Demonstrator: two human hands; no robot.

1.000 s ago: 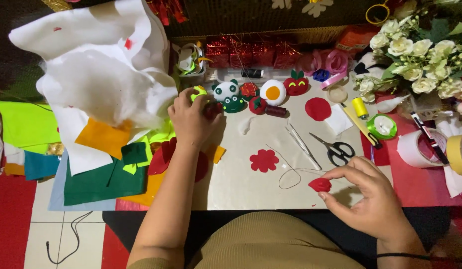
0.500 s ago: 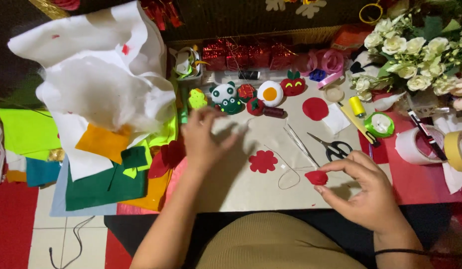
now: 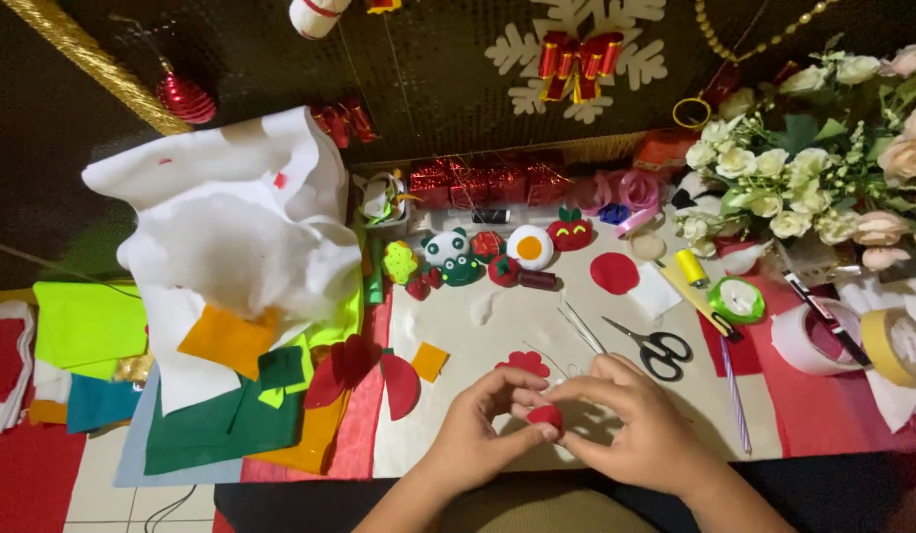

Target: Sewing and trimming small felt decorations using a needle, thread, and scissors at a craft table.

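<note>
Both hands are pulled in close at the near edge of the table, and the little red felt piece [image 3: 545, 416] sits right between them. The left hand [image 3: 475, 432] has it pinched from its side, thumb under and fingers curled over the top, while the right hand [image 3: 644, 426] comes in from the other side with its fingertips pressed against the same piece. So the two hands are basically together, both clamped on that one small red bit (it's tiny, can't make out its exact shape).

Just beyond the hands, nearly touching the left fingers, a red felt flower [image 3: 523, 363] lies flat on the table. A bit past the right hand are the black-handled scissors [image 3: 657, 348], and beside those some thin metal pins or needles [image 3: 582, 329]. Off to the left hand's side there's a messy stack of felt sheets [image 3: 226, 410] in green, orange and red, with white stuffing [image 3: 236, 232] heaped behind it. Well beyond both hands, a row of finished felt ornaments [image 3: 488, 259].
</note>
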